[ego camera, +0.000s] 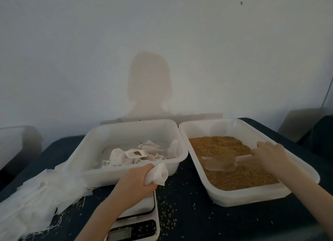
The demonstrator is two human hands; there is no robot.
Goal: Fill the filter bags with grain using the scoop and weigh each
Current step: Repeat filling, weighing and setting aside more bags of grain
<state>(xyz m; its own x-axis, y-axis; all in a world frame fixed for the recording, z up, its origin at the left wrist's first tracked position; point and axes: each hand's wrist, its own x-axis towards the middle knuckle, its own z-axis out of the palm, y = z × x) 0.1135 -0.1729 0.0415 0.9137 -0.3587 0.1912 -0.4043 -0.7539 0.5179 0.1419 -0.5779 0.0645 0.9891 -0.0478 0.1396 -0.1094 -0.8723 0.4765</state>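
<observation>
My left hand (134,182) grips a white filter bag (158,174) above the white kitchen scale (138,217), the bag's mouth turned to the right. My right hand (268,155) holds the handle of a clear plastic scoop (220,163), whose bowl lies in the brown grain (232,175) inside the right white tub (252,198). The left white tub (129,172) holds several filter bags (138,155), one showing grain in its mouth.
A heap of white filter bags (36,197) lies at the left on the dark blue table (198,222). Loose grains are scattered over the cloth around the scale. A pale wall stands right behind both tubs.
</observation>
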